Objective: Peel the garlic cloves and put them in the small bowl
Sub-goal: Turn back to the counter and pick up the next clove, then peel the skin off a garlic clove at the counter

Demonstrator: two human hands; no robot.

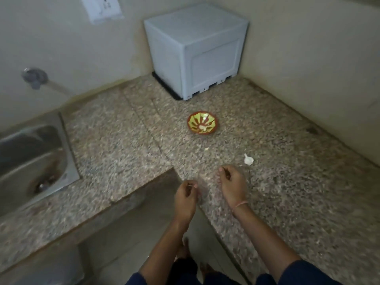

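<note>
Garlic [248, 159], just beyond right hand [231, 184]: probably light, firm, papery-skinned; pinch its sides; this and left hand [186, 194] curled, contents indiscernible.

Blur hides whether the curled left hand [186, 195] and right hand [231, 183] have anything in their grip. Pale bits in the small bowl [202, 133] are too tiny to identify, same with the speck [206, 149] on the worktop [267, 192]. Sink [30, 153] is chopped by the left edge, wall socket [100, 8] by the top.
</note>
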